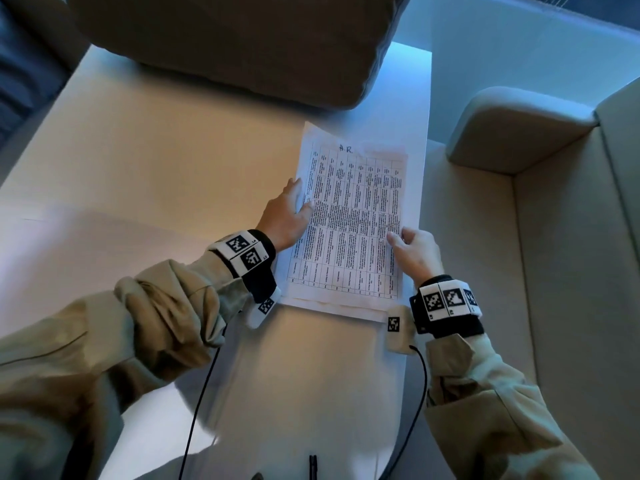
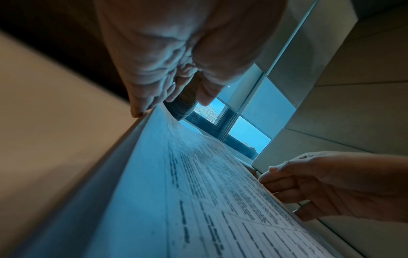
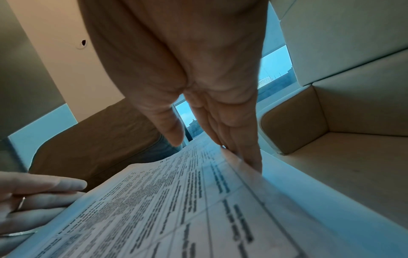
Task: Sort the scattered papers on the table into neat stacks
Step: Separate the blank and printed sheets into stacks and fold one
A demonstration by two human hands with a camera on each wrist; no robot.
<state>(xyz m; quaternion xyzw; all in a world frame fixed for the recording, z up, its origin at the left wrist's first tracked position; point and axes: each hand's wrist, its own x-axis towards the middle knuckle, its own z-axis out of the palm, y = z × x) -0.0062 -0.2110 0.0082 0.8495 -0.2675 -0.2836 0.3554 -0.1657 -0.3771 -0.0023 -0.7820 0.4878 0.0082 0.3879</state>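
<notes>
A stack of papers (image 1: 349,220) lies near the right edge of the white table (image 1: 156,168). Its top sheet carries a printed grid of text with "A.R." handwritten at the far end. My left hand (image 1: 300,195) presses straight fingers against the stack's left edge, thumb over the top sheet; in the left wrist view those fingertips (image 2: 138,111) meet the table beside the paper (image 2: 209,200). My right hand (image 1: 400,237) stands at the right edge, its fingers (image 3: 249,157) straight against the stack (image 3: 176,200) and the thumb just above it. Lower sheets stick out slightly at the near end.
A large brown cushion (image 1: 225,46) covers the table's far end. A beige sofa seat (image 1: 485,237) and armrest (image 1: 512,126) adjoin the table's right edge. Black cables (image 1: 197,403) run from my wrists toward me. A black pen (image 1: 312,467) lies at the near edge.
</notes>
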